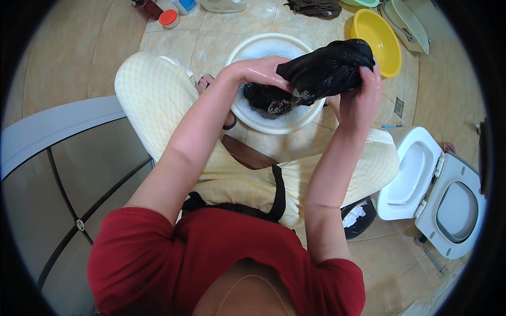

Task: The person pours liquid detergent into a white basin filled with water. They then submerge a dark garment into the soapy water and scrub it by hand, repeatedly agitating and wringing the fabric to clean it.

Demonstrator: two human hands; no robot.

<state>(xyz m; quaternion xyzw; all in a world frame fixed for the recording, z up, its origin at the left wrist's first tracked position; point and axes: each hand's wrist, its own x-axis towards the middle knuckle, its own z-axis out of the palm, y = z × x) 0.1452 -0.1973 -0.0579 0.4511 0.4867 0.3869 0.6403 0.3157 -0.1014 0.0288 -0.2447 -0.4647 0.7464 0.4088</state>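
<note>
A wet black piece of clothing (329, 71) is bunched up between my two hands, raised above a white basin (279, 129). My left hand (263, 72) grips its left end, fingers hidden behind the fabric. At the right end, my right hand (365, 95) is closed on the cloth with the thumb over it. The garment's exact kind cannot be made out. Below it, more dark fabric (263, 100) lies in the basin's sudsy water; whether the two are one piece I cannot tell.
A yellow basin (377, 45) stands to the far right. Beyond the white basin lie a brown cloth (313, 8), a red-lidded jar (169, 19) and several bottles. A toilet (411, 179) with a lifted seat and a black-lined bin (361, 218) are at my right, a glass-panelled door (68, 179) at my left.
</note>
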